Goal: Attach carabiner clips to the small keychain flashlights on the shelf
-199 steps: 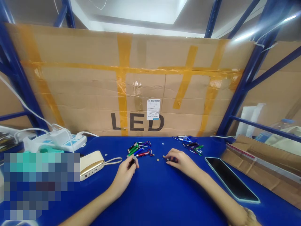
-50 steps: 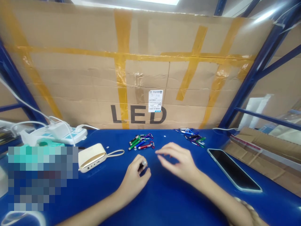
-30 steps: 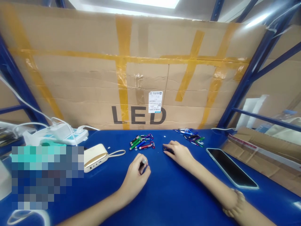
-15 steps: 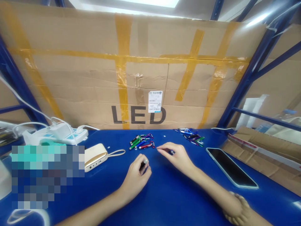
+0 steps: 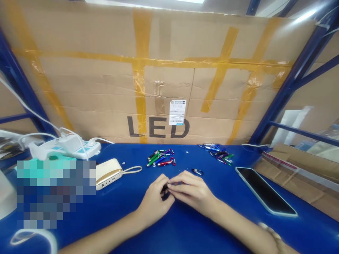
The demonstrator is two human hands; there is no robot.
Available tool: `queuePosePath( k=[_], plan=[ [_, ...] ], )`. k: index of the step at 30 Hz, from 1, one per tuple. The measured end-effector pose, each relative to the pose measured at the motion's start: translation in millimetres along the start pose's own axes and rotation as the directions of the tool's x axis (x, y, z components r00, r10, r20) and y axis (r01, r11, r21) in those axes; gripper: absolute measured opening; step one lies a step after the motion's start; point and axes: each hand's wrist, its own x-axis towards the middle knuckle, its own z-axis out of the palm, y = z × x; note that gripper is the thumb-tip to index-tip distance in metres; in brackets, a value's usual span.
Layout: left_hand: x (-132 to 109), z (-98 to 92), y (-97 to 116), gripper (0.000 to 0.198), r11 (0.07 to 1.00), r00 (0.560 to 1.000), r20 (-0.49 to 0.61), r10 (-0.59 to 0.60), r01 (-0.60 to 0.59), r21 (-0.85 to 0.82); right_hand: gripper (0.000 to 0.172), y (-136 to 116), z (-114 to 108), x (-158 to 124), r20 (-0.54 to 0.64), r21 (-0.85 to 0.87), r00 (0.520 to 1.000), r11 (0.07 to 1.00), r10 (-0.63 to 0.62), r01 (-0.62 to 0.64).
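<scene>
My left hand (image 5: 155, 200) rests on the blue table (image 5: 185, 225), curled around a small dark keychain flashlight (image 5: 164, 187) that is mostly hidden by the fingers. My right hand (image 5: 192, 191) meets it from the right, fingertips pinched against the flashlight's end. A loose clip part (image 5: 197, 171) lies just beyond my right hand. One pile of coloured keychain flashlights (image 5: 160, 158) lies beyond my hands at centre. A second pile (image 5: 218, 153) sits further right.
A phone (image 5: 265, 194) lies face up at the right. A cream power bank with a strap (image 5: 108, 172) is at the left, with a power strip and cables (image 5: 71, 146) behind it. A taped cardboard sheet marked LED (image 5: 159, 84) stands at the back. Blue rack posts flank the table.
My right hand has drawn back from near the clip part and joined my left hand at the flashlight. The clip part now lies uncovered on the table.
</scene>
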Motion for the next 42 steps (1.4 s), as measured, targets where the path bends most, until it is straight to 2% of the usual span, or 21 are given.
queuePosePath(
  k=[5, 7, 9, 10, 12, 14, 16, 17, 19, 23, 25, 27, 29, 33, 36, 39, 42],
  plan=[
    [1, -1.4, 1, 0.012, 0.998, 0.999, -0.028, -0.020, 0.018, -0.056, 0.011, 0, -14, 9, 0.034, -0.041, 0.994, 0.994, 0.106, -0.105],
    [1, -2.5, 2, 0.015, 0.995, 0.997, -0.059, -0.051, 0.046, -0.088, 0.012, 7, -27, 12, -0.057, -0.100, 0.980, 0.975, 0.191, -0.196],
    [2, -3.7, 3, 0.015, 0.990, 0.993, -0.077, -0.085, 0.075, -0.119, 0.016, 18, -40, 11, -0.158, -0.204, 0.923, 0.904, 0.350, -0.377],
    [2, -4.3, 4, 0.015, 0.988, 0.992, -0.077, -0.096, 0.085, -0.129, 0.016, 24, -46, 9, -0.131, -0.263, 0.900, 0.861, 0.416, -0.436],
    [2, -5.4, 6, 0.014, 0.986, 0.992, -0.073, -0.105, 0.094, -0.138, 0.017, 39, -52, 1, 0.012, -0.424, 0.843, 0.766, 0.538, -0.483],
    [2, -6.0, 8, 0.014, 0.985, 0.992, -0.065, -0.105, 0.095, -0.143, 0.019, 53, -53, -9, 0.112, -0.572, 0.776, 0.679, 0.621, -0.461],
    [1, -6.3, 9, 0.014, 0.982, 0.992, -0.063, -0.110, 0.099, -0.158, 0.013, 65, -50, -20, 0.205, -0.639, 0.701, 0.636, 0.683, -0.433],
    [0, -6.3, 9, 0.014, 0.981, 0.991, -0.065, -0.114, 0.102, -0.165, 0.009, 70, -47, -24, 0.218, -0.647, 0.690, 0.632, 0.690, -0.427],
    [-1, -6.5, 9, 0.013, 0.980, 0.991, -0.069, -0.118, 0.105, -0.171, 0.006, 76, -43, -30, 0.210, -0.636, 0.701, 0.640, 0.682, -0.431],
    [-1, -7.8, 10, 0.012, 0.980, 0.990, -0.072, -0.118, 0.104, -0.167, 0.013, 75, -38, -26, 0.112, -0.500, 0.756, 0.694, 0.645, -0.519],
    [-1, -8.6, 10, 0.012, 0.980, 0.990, -0.073, -0.117, 0.103, -0.169, 0.019, 70, -37, -20, 0.037, -0.369, 0.761, 0.717, 0.648, -0.592],
    [-2, -8.9, 11, 0.012, 0.980, 0.990, -0.076, -0.115, 0.101, -0.172, 0.024, 64, -35, -13, -0.036, -0.198, 0.739, 0.720, 0.673, -0.665],
    [-2, -8.8, 11, 0.013, 0.980, 0.990, -0.078, -0.116, 0.101, -0.172, 0.028, 60, -34, -8, -0.075, 0.001, 0.692, 0.694, 0.718, -0.720],
    [-1, -8.9, 9, 0.012, 0.981, 0.988, -0.065, -0.139, 0.128, -0.143, 0.038, 59, -31, -4, -0.065, 0.365, 0.597, 0.576, 0.799, -0.731],
    [0, -10.9, 8, 0.014, 0.976, 0.980, -0.037, -0.195, 0.191, -0.101, 0.042, 60, -31, -4, -0.016, 0.531, 0.552, 0.475, 0.834, -0.702],
    [3, -15.4, 4, 0.025, 0.980, 0.980, -0.023, -0.200, 0.200, 0.006, 0.046, 57, -30, -5, 0.058, 0.568, 0.547, 0.422, 0.835, -0.706],
    [8, -22.1, -3, 0.028, 0.984, 0.997, 0.000, -0.079, 0.078, 0.160, 0.049, 52, -25, -6, 0.107, 0.508, 0.572, 0.450, 0.813, -0.735]
  ],
)
